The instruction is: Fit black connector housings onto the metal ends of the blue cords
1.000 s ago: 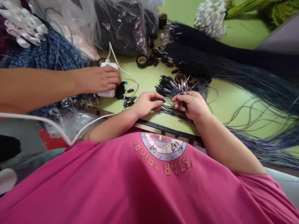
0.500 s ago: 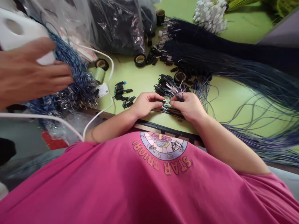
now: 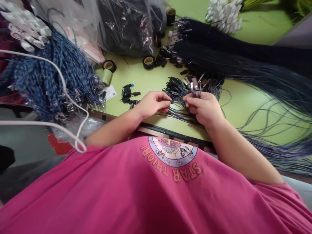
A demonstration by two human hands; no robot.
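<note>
The right hand (image 3: 203,105) is closed in a pinch, its thumb and curled fingers gripping a small bunch of thin dark blue wires with silvery metal tips (image 3: 194,85), which fan upward just beyond the fingers. The left hand (image 3: 156,104) lies just to the left, apart from the right one, its thumb and forefinger brought almost together; whether a small part sits between those fingertips cannot be told. Both hands are low over the pale green tabletop (image 3: 136,73), near its front edge. Just beyond the left fingertips is a pile of small black plastic connectors (image 3: 174,85), close beside the gripped bunch, and loose dark wires (image 3: 177,115) run beneath and between the hands. A smaller cluster of black connector pieces (image 3: 127,93) lies to the left, near the left hand, and a thick sheaf of dark navy wires (image 3: 219,48) stretches across the table's far right side.
</note>
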